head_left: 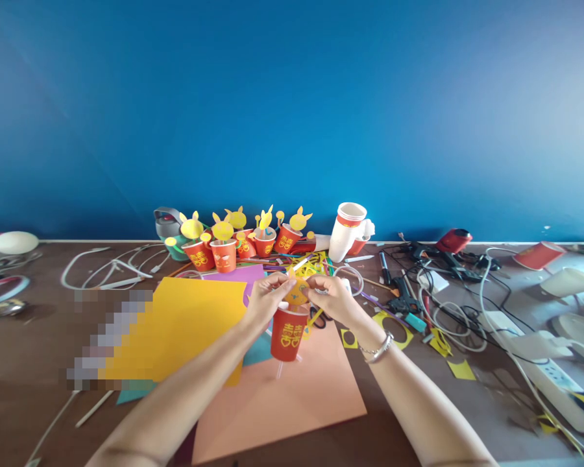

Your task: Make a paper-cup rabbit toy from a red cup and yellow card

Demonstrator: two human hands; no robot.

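My left hand pinches the left edge of a round yellow paper animal face with small drawn features. At its right edge my right hand, with a silver bracelet on the wrist, pinches the same cut-out. Directly below the face is a red paper cup with gold characters, tilted slightly. A thin clear straw-like piece shows under the cup's base. Whether the face is joined to the cup is hidden. Beneath them lies a sheet of peach paper; dark scissors lie partly hidden behind the cup.
Several red cups with yellow rabbit-like figures stand along the blue wall. A stack of white cups is right of them. Yellow paper lies left. Black glue guns, cables and a power strip crowd the right.
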